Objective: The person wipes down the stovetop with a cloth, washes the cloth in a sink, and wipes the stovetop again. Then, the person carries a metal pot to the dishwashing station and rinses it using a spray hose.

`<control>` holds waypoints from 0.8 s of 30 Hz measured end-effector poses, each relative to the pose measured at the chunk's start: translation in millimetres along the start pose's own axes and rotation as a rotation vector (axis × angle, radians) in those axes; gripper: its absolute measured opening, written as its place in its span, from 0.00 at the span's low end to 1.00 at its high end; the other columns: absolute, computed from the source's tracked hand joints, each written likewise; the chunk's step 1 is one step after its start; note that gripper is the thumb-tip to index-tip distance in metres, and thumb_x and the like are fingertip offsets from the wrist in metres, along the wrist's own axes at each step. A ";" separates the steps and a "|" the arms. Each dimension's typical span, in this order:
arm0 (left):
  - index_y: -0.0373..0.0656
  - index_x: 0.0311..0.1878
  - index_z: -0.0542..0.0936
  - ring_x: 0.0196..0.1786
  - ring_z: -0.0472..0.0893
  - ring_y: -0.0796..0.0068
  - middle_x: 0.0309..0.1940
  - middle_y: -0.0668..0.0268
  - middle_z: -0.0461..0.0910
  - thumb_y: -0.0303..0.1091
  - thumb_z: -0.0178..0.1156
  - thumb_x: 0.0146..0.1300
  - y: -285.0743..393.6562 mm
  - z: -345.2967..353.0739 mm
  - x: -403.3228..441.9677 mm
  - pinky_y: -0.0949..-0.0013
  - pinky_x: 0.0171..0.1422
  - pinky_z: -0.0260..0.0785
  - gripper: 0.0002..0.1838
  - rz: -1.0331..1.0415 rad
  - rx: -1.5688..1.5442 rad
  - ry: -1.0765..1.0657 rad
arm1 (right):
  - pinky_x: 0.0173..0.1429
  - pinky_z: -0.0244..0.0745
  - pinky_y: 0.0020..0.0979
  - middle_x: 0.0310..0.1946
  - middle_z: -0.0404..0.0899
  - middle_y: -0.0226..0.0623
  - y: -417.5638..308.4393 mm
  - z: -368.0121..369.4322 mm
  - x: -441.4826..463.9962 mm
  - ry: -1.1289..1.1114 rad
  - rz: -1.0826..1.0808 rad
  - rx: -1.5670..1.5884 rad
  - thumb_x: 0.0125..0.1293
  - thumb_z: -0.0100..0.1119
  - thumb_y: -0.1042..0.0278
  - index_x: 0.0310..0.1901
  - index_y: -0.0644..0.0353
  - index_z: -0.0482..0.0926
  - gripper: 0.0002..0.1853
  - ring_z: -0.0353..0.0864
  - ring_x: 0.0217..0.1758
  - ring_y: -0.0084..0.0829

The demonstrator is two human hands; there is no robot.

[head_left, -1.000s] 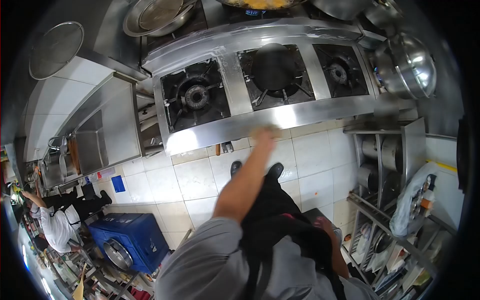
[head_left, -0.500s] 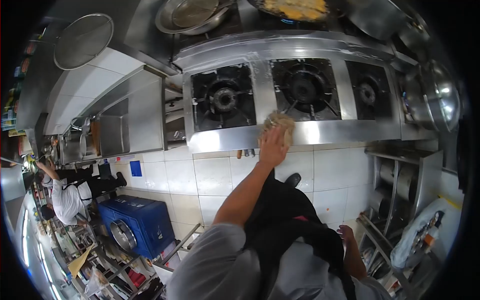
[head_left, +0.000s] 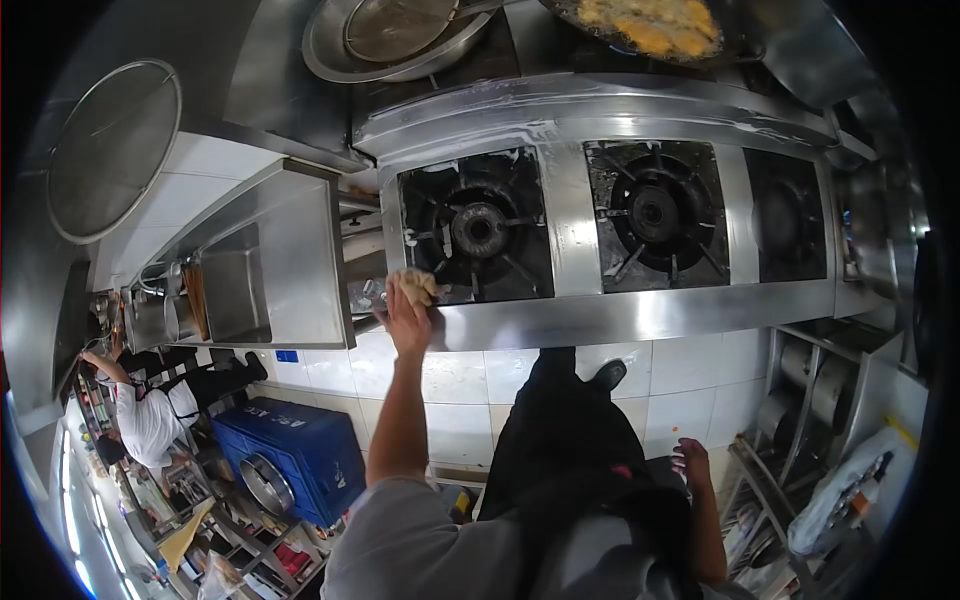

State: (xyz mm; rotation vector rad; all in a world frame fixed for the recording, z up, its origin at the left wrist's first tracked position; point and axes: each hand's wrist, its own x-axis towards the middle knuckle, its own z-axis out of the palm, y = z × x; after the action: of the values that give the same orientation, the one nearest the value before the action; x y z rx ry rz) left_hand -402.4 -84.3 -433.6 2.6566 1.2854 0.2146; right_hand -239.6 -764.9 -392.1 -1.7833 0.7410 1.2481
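Left hand is closed around a bunched tan cloth, left of centre in the frame, at the front-left corner of the steel stove. Right hand hangs loose at lower right, fingers part-curled, nothing seen in it.

Risks, as judged: the cloth is at the very corner, beside the gap to the steel counter on the left, so a loose grip or overreach could drop it in there. Knuckles could scrape the corner if the hand slips on wet metal; white streaks behind the left burner look like suds. A loose cloth end could snag on the burner's prongs if dragged inward. No flame shows on the nearer burners; can't tell if they're hot, so a burn is possible. Frying food sits in bubbling oil at top right of centre; leaning or reaching that way could mean splatter, and a stray cloth near it could catch. Floor tiles look shiny; if wet, a shoe could slide.

Writing: white capitals on the blue box at lower left, roughly "ASC", repeated on top; last letter unsure. A lone "A" is clearest on its side. No brand readable on the stove. Shelf items at far left too small to read.
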 end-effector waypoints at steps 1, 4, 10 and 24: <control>0.46 0.74 0.59 0.77 0.55 0.53 0.75 0.62 0.57 0.43 0.44 0.70 -4.5 -2.2 22.9 0.29 0.74 0.35 0.30 0.094 -0.079 -0.002 | 0.39 0.77 0.32 0.40 0.79 0.32 5.4 5.6 2.1 0.000 0.011 0.001 0.71 0.55 0.51 0.52 0.53 0.75 0.17 0.79 0.36 0.27; 0.49 0.71 0.66 0.75 0.59 0.53 0.74 0.63 0.62 0.42 0.47 0.69 -12.0 -9.4 91.4 0.31 0.73 0.41 0.28 0.247 -0.088 0.003 | 0.39 0.77 0.32 0.39 0.79 0.30 17.3 20.0 4.8 -0.027 0.142 -0.039 0.71 0.55 0.54 0.48 0.52 0.75 0.13 0.79 0.35 0.26; 0.40 0.53 0.80 0.57 0.74 0.48 0.53 0.55 0.77 0.20 0.54 0.56 15.5 -6.0 137.1 0.55 0.63 0.66 0.19 0.203 -0.344 0.187 | 0.41 0.77 0.34 0.39 0.78 0.31 8.2 28.2 10.8 -0.007 0.143 -0.075 0.71 0.54 0.52 0.50 0.52 0.75 0.14 0.79 0.36 0.27; 0.40 0.42 0.81 0.57 0.74 0.48 0.52 0.55 0.77 0.19 0.54 0.52 21.1 -43.0 121.7 0.54 0.64 0.66 0.14 0.497 -0.132 -0.060 | 0.41 0.76 0.32 0.41 0.77 0.33 -63.2 66.2 22.8 -0.045 -0.013 -0.004 0.71 0.54 0.53 0.55 0.54 0.73 0.18 0.78 0.39 0.28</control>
State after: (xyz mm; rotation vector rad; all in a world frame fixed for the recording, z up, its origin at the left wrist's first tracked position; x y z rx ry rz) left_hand -320.4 3.0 -380.9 2.7907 0.5513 0.2711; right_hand -210.5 -676.5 -406.9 -1.7550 0.7015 1.2779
